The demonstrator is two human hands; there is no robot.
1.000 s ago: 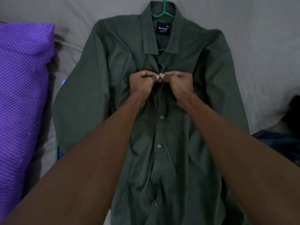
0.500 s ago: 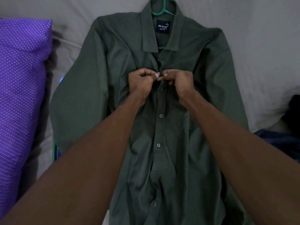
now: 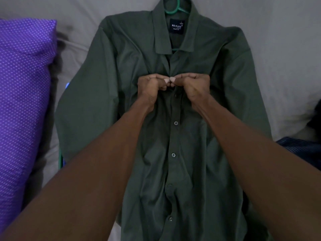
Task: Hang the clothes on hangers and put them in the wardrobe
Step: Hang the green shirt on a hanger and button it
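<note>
Barely moved since 1 second ago: left hand (image 3: pixel 152 86) and right hand (image 3: pixel 194 86) still pinching green shirt (image 3: pixel 121 84) at its top button, flat on bed (image 3: pixel 286 49), on green hanger (image 3: pixel 173 11). Could slip out; could tug shirt off crooked.

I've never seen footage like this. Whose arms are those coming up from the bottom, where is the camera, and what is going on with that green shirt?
There is no machine here: a person wears a wide-angle camera on the head, looking down, so the two arms are their own. A dark green shirt lies flat on a grey bedsheet, already on a green hanger whose hook shows at the collar. The left hand and the right hand meet at the chest and pinch the shirt's front edges, apparently working on a button there. Beside the shirt lie a purple dotted pillow and a dark blue striped garment.
</note>
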